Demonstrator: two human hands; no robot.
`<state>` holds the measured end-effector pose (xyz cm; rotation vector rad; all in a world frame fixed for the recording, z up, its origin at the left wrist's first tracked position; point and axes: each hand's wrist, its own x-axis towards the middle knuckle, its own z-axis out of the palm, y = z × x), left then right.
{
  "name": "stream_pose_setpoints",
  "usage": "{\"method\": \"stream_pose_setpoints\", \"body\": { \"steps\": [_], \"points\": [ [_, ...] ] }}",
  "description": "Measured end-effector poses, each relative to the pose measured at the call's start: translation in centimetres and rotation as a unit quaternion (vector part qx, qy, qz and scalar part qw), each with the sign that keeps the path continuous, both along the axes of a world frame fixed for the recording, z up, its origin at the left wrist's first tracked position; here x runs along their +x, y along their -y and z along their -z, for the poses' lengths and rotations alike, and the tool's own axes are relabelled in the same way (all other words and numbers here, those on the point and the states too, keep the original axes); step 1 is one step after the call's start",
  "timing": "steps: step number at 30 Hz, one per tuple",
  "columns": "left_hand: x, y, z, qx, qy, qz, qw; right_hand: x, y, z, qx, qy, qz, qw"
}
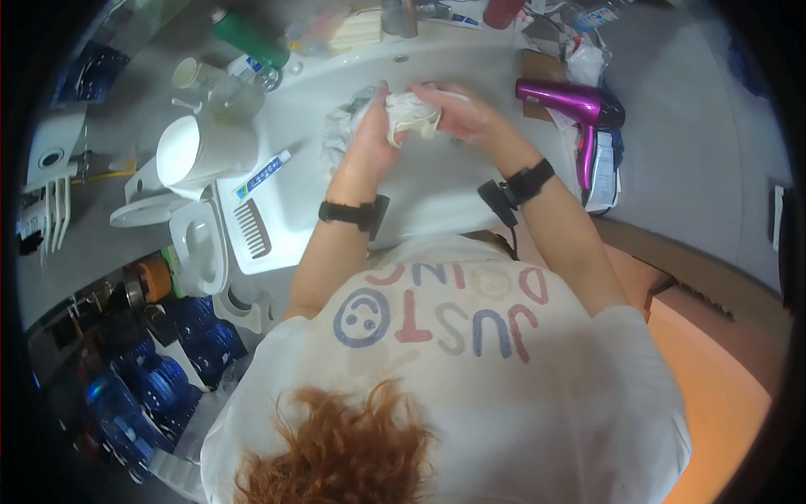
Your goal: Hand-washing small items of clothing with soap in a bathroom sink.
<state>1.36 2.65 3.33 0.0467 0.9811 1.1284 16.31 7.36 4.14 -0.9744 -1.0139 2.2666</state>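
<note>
Over the white washbasin (445, 189), a wet, crumpled white cloth (411, 113) is bunched between my two hands. My left hand (378, 130) presses on its left side, fingers pointing away from me. From the other side, my right hand (462, 111) grips it, with what looks like white suds on the back of the hand. Part of each hand's fingers is hidden by the cloth. A greyish cloth (336, 130) lies in the basin just left of my left hand. Each wrist carries a black strap with a small device.
On the basin's left ledge are a comb (252, 228), a toothpaste tube (262, 174) and a white bucket (186, 157). A green bottle (248, 38) lies behind them. The metal faucet (405, 17) rises at the far edge. A purple hair dryer (571, 102) rests on the right.
</note>
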Motion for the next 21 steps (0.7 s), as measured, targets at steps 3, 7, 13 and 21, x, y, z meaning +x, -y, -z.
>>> {"method": "stream_pose_setpoints", "body": {
  "steps": [3,7,13,21],
  "points": [
    [-1.3,0.3,-0.6,-0.008,-0.109,-0.050,0.993,1.3,-0.1,0.2,0.042,-0.061,-0.005,0.997],
    [-1.3,1.6,-1.6,0.023,-0.232,-0.064,0.970,1.0,0.1,-0.2,0.008,-0.049,0.043,0.998],
    [-0.5,2.3,-1.9,0.176,-0.313,0.004,0.933,1.4,1.2,-1.9,-0.042,-0.157,0.089,0.983],
    [-1.1,3.2,-1.7,0.112,-0.268,0.077,0.954,3.9,0.1,-1.6,0.055,-0.117,0.144,0.981]
  ]
}}
